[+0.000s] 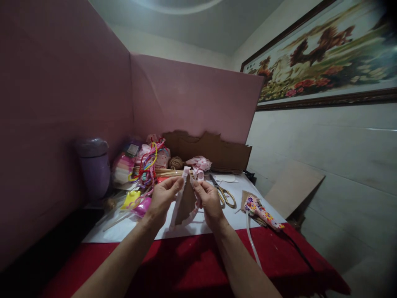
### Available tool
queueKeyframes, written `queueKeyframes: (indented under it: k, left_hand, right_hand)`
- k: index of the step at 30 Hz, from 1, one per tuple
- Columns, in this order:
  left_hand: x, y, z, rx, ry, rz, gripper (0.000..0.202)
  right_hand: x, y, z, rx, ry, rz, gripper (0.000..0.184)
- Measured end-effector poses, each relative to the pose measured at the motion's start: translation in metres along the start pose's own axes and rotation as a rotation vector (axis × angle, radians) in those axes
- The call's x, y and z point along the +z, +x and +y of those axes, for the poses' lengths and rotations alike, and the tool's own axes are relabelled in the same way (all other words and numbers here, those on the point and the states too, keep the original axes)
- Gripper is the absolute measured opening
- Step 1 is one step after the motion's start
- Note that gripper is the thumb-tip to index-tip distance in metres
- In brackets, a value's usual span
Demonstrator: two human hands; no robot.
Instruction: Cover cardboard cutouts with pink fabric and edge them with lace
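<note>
Between my two hands stands a brown cardboard piece [187, 205] edged with pale pink fabric strip. My left hand [166, 198] pinches its left edge near the top, thumb and fingers closed together. On the other side my right hand [209, 203] pinches the right edge just below the tip. The piece is held tilted above the white sheet [149, 234]. Gold-handled scissors [228, 198] lie just beyond my right hand. A flower-patterned glue gun [262, 213] rests farther right on a scrap of cardboard, its glue stick sticking out.
A heap of colourful pipe cleaners [151, 161], wooden sticks [169, 172], a twine ball [176, 162] and pink fabric [200, 163] lie at the back. A purple bin [94, 169] stands left. A red cloth [279, 252] covers the near table edge. Pink panels [192, 95] enclose the back and left.
</note>
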State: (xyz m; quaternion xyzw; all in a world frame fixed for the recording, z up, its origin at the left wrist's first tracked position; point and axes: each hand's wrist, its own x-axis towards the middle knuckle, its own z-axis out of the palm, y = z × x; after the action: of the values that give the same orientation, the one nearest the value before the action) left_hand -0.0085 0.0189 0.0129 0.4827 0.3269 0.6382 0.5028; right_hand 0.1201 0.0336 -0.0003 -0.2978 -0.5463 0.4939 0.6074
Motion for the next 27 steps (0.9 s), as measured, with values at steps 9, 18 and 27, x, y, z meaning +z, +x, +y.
queueKeyframes:
  k: [9,18,27]
  left_hand:
    - [-0.0027,-0.0019,0.0118,-0.029,-0.088,-0.149,0.029]
    - [-0.0050,-0.0008,0.0058,-0.041,0.009,-0.133,0.028]
    - [-0.0066,0.0027,0.0076,-0.112,-0.069,-0.064,0.024]
  right_hand:
    - [-0.0040,0.0017,0.0008,-0.071,-0.122,-0.028,0.034]
    - [-0.0034,0.0005,0.0008,-0.097,-0.169,-0.031,0.031]
    - [-0.0034,0.0022,0.0045,-0.077,-0.191,-0.122,0.016]
